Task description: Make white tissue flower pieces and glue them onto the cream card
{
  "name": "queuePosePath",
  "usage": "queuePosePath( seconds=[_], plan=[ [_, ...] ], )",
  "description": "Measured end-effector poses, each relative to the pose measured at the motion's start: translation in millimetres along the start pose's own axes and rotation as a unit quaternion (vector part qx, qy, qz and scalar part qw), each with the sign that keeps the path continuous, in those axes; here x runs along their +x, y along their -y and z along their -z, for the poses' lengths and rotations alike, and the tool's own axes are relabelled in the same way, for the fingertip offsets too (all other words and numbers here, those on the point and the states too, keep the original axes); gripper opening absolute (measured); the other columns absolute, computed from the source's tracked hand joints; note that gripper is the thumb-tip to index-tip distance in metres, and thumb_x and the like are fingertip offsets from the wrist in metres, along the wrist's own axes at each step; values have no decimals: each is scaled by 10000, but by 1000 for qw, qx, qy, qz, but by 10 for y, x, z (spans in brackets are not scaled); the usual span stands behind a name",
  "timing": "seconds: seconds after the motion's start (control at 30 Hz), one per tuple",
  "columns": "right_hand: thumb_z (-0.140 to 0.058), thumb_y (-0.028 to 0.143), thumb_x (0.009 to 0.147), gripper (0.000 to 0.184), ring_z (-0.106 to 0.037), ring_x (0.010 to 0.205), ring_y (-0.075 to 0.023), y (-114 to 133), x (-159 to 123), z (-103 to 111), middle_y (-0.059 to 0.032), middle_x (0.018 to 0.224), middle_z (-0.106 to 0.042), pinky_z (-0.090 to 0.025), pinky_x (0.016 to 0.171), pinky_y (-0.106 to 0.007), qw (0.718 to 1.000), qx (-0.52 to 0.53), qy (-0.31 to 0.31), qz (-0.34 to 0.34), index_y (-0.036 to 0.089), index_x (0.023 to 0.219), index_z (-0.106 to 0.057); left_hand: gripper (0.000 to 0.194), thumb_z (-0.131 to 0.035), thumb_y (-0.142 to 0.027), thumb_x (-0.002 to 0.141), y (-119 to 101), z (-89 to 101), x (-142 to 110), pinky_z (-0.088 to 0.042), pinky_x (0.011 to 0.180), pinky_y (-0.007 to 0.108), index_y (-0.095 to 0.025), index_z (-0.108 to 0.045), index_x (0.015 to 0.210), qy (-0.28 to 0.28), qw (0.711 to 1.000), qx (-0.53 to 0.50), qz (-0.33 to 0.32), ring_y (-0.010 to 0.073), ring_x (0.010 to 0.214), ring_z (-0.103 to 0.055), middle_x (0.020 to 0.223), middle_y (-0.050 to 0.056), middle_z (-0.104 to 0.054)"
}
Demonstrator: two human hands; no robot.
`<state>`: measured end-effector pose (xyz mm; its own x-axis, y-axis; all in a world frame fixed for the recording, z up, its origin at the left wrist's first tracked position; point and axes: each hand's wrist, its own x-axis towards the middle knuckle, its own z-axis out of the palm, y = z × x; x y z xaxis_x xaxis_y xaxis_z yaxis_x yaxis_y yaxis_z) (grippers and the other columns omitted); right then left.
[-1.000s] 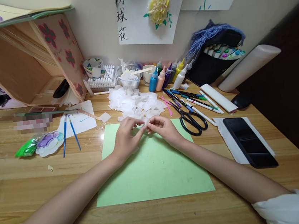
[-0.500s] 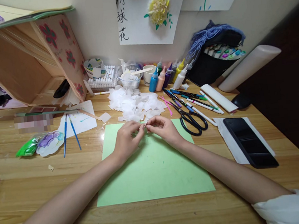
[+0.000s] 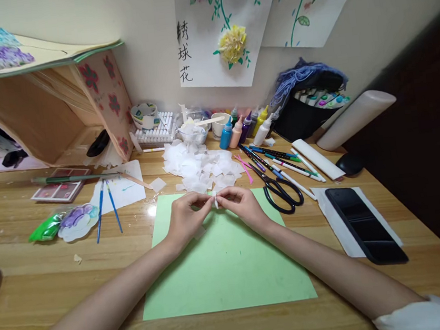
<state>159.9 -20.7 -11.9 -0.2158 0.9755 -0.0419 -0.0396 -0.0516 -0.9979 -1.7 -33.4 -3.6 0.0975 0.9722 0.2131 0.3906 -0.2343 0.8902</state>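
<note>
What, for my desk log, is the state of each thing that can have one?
Left hand: pinching
Right hand: pinching
White piece: held between both hands
Green sheet: flat
White scraps: loosely heaped
Scissors: lying down, unheld
Phone: lying, screen dark
Paint bottles: upright
Black case: open, pens showing
Blue brushes: lying

A: What is held?
B: A white scrap point(image 3: 215, 200) is pinched between the fingertips of the left hand point(image 3: 186, 217) and the right hand point(image 3: 244, 207), over a green sheet point(image 3: 224, 275).
A: And with the clock centred on the hands?
B: A heap point(image 3: 202, 163) of white scraps is spread at twelve. Bottles point(image 3: 226, 135) are lined up at one, pens point(image 3: 294, 169) are strewn at two, and scissors point(image 3: 270, 182) are laid at three, handles overlapping the sheet's corner.
A: What is seen at nine?
B: A palette point(image 3: 78, 229), with two brushes point(image 3: 100, 213) set beside it.
A: The phone point(image 3: 365, 223)?
B: It is laid on white paper point(image 3: 334, 216), between three and four.
</note>
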Motion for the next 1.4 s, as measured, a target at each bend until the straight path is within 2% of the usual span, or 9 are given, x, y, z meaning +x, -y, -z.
queuePosePath(
  seconds=[0.3, 0.47, 0.7, 0.97, 1.23, 1.4],
  plan=[
    [-706, 308, 678, 166, -573, 602, -110, 41, -5, -8, -4, 627, -630, -489, 623, -246, 1000, -1, 15, -11, 144, 678, -683, 120, -646, -273, 739, -5, 5, -31, -462, 597, 241, -171, -691, 694, -9, 999, 37, -17, 123, 599, -585, 675, 13, -681],
    [-711, 306, 673, 169, -585, 618, -114, 29, -10, 7, -9, 653, -650, -488, 634, -248, 1000, -5, 20, -10, 144, 714, -690, 113, -646, -260, 735, 1, -4, -17, -457, 586, 238, -169, -683, 680, -11, 999, 37, -19, 119, 590, -577, 658, 8, -672],
    [-759, 298, 610, 201, -610, 649, -128, 5, 4, 10, -26, 709, -680, -500, 658, -258, 1000, -15, 10, -16, 146, 720, -685, 120, -648, -263, 733, 12, -9, -23, -454, 584, 239, -170, -668, 661, -11, 999, 40, -26, 119, 591, -573, 654, 7, -665],
    [-739, 309, 626, 189, -614, 652, -136, -24, 8, 12, -23, 704, -675, -506, 662, -269, 1000, -27, 5, -3, 154, 710, -669, 123, -649, -278, 736, 10, -16, -24, -450, 582, 240, -172, -681, 683, -12, 999, 45, -25, 122, 589, -577, 662, 11, -673],
    [-682, 312, 694, 162, -609, 690, -150, -31, -36, 4, -37, 744, -662, -497, 664, -279, 996, -74, -5, 50, 159, 718, -635, 169, -593, -297, 780, -40, -7, -19, -454, 631, 237, -172, -707, 786, 53, 998, 28, -6, 137, 670, -602, 738, 25, -693],
    [-645, 297, 722, 143, -580, 686, -141, -34, -41, 7, -23, 718, -626, -475, 652, -264, 993, -97, -18, 63, 159, 716, -607, 181, -563, -288, 784, -26, -7, -1, -427, 600, 225, -161, -685, 740, 46, 998, 31, 14, 131, 639, -581, 699, 18, -674]
  ],
)
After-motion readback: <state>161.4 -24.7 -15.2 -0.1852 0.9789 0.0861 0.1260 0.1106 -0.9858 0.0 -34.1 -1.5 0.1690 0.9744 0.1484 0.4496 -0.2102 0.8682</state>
